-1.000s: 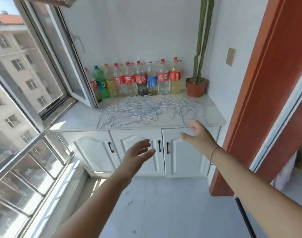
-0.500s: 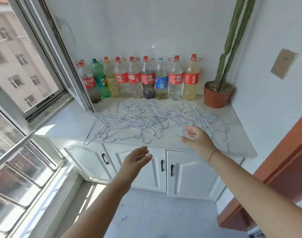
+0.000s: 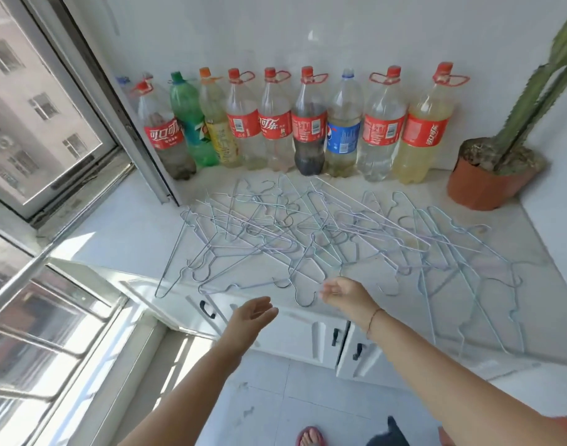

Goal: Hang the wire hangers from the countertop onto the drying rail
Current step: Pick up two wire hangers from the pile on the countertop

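We see a tangle of wire hangers [image 3: 324, 239] spread across the white countertop [image 3: 121, 230], reaching its front edge. Our right hand [image 3: 346, 292] hovers at that edge, fingers loosely apart, holding nothing; our left hand [image 3: 253, 317] is open-palmed below it. Bottles [image 3: 311, 123] along the back edge read Coca-Cola, 7UP, Pepsi.

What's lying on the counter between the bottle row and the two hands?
In the head view, a tangled pile of wire hangers covers the countertop between the bottles and the open left hand and right hand.
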